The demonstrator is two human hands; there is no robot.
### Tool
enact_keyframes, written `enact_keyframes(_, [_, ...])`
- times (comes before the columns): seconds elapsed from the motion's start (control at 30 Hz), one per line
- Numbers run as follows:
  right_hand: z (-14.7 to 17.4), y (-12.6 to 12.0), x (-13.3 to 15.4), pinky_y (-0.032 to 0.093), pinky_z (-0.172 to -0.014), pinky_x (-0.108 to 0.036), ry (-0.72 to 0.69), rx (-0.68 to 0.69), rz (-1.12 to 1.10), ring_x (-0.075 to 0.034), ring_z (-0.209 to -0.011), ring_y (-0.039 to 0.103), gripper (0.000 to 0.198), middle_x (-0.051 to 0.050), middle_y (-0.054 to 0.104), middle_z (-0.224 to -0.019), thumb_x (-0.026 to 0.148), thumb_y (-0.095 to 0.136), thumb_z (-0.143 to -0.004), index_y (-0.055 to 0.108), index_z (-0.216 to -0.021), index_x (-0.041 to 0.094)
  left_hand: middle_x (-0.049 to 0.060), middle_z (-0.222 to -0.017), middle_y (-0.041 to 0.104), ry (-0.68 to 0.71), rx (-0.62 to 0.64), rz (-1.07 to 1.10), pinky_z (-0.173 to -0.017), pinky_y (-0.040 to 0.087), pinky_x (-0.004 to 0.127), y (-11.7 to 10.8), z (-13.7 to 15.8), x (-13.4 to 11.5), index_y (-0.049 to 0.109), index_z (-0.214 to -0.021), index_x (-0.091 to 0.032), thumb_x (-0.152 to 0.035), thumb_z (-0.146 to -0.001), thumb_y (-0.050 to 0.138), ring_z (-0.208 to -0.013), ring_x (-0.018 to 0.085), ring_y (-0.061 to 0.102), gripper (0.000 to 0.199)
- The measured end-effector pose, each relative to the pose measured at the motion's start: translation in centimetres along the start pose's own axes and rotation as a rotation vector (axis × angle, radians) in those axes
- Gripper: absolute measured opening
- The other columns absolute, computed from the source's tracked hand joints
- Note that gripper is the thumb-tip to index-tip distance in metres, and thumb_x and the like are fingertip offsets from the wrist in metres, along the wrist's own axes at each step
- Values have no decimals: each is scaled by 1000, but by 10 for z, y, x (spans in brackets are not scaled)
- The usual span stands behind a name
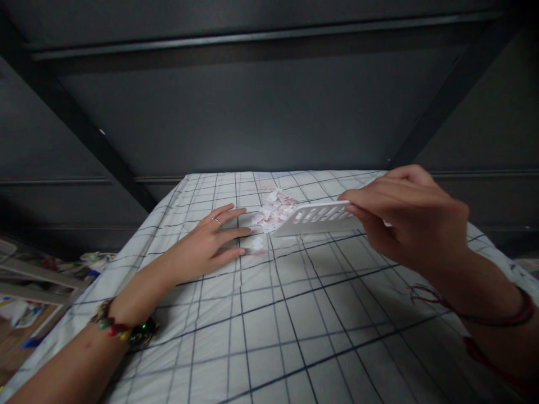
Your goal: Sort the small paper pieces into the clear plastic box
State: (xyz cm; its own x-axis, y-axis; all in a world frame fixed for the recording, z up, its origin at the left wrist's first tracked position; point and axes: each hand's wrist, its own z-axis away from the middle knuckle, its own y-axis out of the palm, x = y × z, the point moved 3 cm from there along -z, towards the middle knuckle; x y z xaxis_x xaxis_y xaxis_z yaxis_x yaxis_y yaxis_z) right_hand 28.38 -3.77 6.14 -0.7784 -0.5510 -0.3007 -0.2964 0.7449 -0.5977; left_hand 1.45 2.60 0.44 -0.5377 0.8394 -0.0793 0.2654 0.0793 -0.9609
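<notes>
Apparently we have most paper scraps [275,209] heaped on the checked cloth [290,320], a few left loose; our right hand's [415,219] grip pinches a white slotted plate [311,225] beside them, our left hand [206,241] spread wide.

Single view, from camera worn on person's head, above near side of checked cloth [286,348]. Faces forward and down, toward far edge; dark panelled wall [252,112] beyond that edge fills upper part of view. Close range: left hand [210,238] and right hand [412,219] both whole in frame, forearms entering from lower left and lower right. View centred near far edge, on small scraps [275,209]. Far left corner included; frame cuts cloth before near edge.
</notes>
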Motion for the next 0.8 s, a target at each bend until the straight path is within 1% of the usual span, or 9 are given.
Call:
enact_keyframes(0.1, [-1,3,11,41,-68,-31,-54,-34,-65,-12,-57,53,18,4,63,-65,3,50,-82,56,-87,20,14,-145,45,5,4,-18,-114,28,51,-1,0,0,64,-123,-17,-45,-100,41,-139,30,31,43])
enact_keyframes(0.17, [-1,5,15,42,-69,-30,-75,-28,-107,-11,-60,54,21,5,64,-68,1,49,-81,54,-87,21,15,-145,46,2,10,-30,-114,28,51,-2,-1,0,65,-121,-15,-44,-100,42,-139,31,31,42])
enact_keyframes(0.33, [-2,4,17,43,-68,-30,-54,-40,-173,-11,-59,53,21,6,62,-65,2,49,-82,53,-83,22,13,-145,46,-43,29,-49,-113,29,50,-3,-2,0,67,-118,-16,-42,-98,45,-139,30,31,39])
enact_keyframes(0.43, [-3,4,21,43,-68,-30,-63,-71,-168,-11,-61,54,23,5,64,-68,0,51,-81,55,-90,20,14,-145,46,-56,40,-79,-113,30,50,-3,-1,5,67,-117,-14,-38,-98,44,-139,32,32,39])
enact_keyframes(0.5, [-3,5,25,42,-66,-30,-100,-54,-177,-11,-62,55,24,4,64,-70,0,51,-81,56,-94,19,14,-145,46,-76,42,-104,-112,30,52,-3,1,10,67,-116,-15,-38,-98,43,-138,33,33,38])
enact_keyframes(0.6, [-2,6,28,42,-67,-29,-128,-2,-195,-11,-64,53,22,3,64,-71,0,49,-82,57,-92,19,13,-145,46,-111,37,-122,-111,31,54,-4,4,20,65,-119,-17,-42,-96,46,-136,34,35,39])
enact_keyframes(0.67, [-2,5,28,42,-69,-29,-112,-38,-193,-11,-66,52,23,3,64,-73,0,50,-82,57,-93,19,14,-146,44,-129,53,-106,-110,32,54,-5,7,25,61,-124,-17,-48,-96,46,-136,35,36,44])
enact_keyframes(0.73, [-2,4,30,41,-69,-30,-103,-99,-172,-11,-67,53,23,3,65,-75,0,52,-82,56,-96,18,15,-147,42,-155,65,-89,-111,31,53,-6,10,29,56,-131,-17,-53,-97,42,-136,35,36,52])
enact_keyframes(0.8, [-4,5,33,41,-68,-30,-124,-97,-150,-11,-67,53,20,2,66,-75,1,51,-84,57,-96,17,17,-147,41,-183,66,-90,-112,30,52,-8,11,32,52,-135,-15,-58,-97,37,-136,34,35,59])
